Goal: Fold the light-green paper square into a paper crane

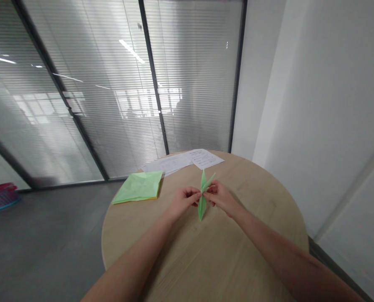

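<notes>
A folded piece of green paper (pixel 202 206) is held between my two hands over the round wooden table (pixel 234 260). Its narrow points stick out away from me, and one broader point faces toward me. My left hand (pixel 187 198) pinches it at the middle from the left side. From the right, my right hand (pixel 218 196) grips it at the same height with thumb and fingers closed. The fingers cover the paper's centre, so the folds there are hidden.
To the left on the table lies a stack of green paper (pixel 139 186) with a yellow-orange edge beneath. Printed white sheets (pixel 205 158) lie at the far edge. Behind stand glass panels with blinds (pixel 196 84); a white wall (pixel 331 105) rises at the right. A red and blue basket (pixel 1 196) is on the floor.
</notes>
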A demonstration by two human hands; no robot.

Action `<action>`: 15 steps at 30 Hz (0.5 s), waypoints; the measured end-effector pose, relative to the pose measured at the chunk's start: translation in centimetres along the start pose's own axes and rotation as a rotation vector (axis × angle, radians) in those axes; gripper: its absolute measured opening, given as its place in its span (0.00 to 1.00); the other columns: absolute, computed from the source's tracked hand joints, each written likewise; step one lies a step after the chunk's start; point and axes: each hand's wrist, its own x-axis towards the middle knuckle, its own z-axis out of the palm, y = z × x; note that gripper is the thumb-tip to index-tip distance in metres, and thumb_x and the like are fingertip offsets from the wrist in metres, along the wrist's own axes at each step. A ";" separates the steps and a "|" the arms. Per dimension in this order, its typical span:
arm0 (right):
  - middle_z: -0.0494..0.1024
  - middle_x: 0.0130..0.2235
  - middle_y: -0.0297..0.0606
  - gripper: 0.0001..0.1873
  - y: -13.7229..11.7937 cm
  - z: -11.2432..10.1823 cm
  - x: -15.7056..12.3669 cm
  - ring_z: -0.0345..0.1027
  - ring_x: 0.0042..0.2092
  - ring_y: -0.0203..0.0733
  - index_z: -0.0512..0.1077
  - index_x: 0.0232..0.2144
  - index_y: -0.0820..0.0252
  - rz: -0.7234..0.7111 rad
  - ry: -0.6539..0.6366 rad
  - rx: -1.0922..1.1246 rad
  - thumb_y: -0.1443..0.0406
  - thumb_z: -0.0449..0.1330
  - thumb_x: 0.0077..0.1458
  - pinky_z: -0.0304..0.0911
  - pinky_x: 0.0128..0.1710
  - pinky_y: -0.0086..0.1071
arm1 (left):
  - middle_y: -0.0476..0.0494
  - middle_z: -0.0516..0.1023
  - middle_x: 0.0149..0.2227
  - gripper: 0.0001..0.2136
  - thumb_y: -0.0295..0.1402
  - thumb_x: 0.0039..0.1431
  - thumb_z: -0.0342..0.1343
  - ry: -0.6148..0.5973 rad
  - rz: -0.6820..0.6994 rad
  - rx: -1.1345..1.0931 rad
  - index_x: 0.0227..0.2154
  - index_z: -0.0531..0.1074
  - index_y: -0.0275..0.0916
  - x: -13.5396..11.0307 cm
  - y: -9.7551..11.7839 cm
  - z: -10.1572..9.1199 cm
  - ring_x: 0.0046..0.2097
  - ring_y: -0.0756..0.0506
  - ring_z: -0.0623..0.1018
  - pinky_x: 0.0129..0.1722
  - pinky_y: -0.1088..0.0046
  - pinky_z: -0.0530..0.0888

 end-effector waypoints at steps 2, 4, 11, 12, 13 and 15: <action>0.74 0.33 0.33 0.19 0.1 0.1 0.0 0.67 0.30 0.36 0.65 0.35 0.55 -0.009 0.033 -0.034 0.57 0.68 0.45 0.58 0.22 0.26 | 0.45 0.77 0.29 0.20 0.49 0.48 0.66 0.003 0.019 0.024 0.32 0.77 0.34 0.0 0.0 0.0 0.31 0.49 0.75 0.32 0.72 0.74; 0.74 0.32 0.34 0.15 0.1 0.1 0.0 0.68 0.30 0.37 0.67 0.33 0.56 -0.014 0.024 -0.092 0.56 0.66 0.47 0.60 0.24 0.27 | 0.46 0.77 0.29 0.20 0.48 0.49 0.66 0.005 0.030 0.041 0.31 0.77 0.34 0.1 0.0 0.0 0.30 0.49 0.75 0.32 0.72 0.74; 0.77 0.31 0.36 0.14 0.0 0.0 0.0 0.71 0.33 0.40 0.73 0.34 0.58 -0.034 0.002 -0.128 0.56 0.65 0.48 0.65 0.31 0.32 | 0.45 0.77 0.30 0.19 0.48 0.50 0.65 0.012 0.042 0.048 0.32 0.76 0.34 0.2 -0.2 0.1 0.31 0.48 0.75 0.33 0.71 0.74; 0.77 0.31 0.36 0.14 0.0 0.0 0.0 0.71 0.33 0.40 0.74 0.34 0.58 -0.031 0.004 -0.117 0.56 0.65 0.48 0.65 0.31 0.32 | 0.45 0.77 0.29 0.19 0.49 0.50 0.64 0.015 0.043 0.049 0.32 0.76 0.34 0.2 -0.3 0.1 0.31 0.48 0.75 0.33 0.71 0.74; 0.77 0.31 0.36 0.14 0.0 0.0 0.0 0.71 0.32 0.40 0.74 0.33 0.58 -0.027 0.009 -0.105 0.56 0.65 0.47 0.66 0.31 0.32 | 0.45 0.77 0.29 0.19 0.49 0.51 0.64 0.019 0.044 0.055 0.31 0.76 0.34 0.2 -0.3 0.0 0.31 0.48 0.75 0.32 0.71 0.74; 0.77 0.31 0.36 0.13 0.0 0.1 0.0 0.70 0.32 0.40 0.74 0.32 0.58 -0.023 0.011 -0.074 0.57 0.66 0.46 0.65 0.31 0.32 | 0.45 0.76 0.29 0.19 0.49 0.51 0.64 0.020 0.051 0.077 0.31 0.76 0.35 0.2 -0.4 0.0 0.31 0.48 0.74 0.31 0.72 0.74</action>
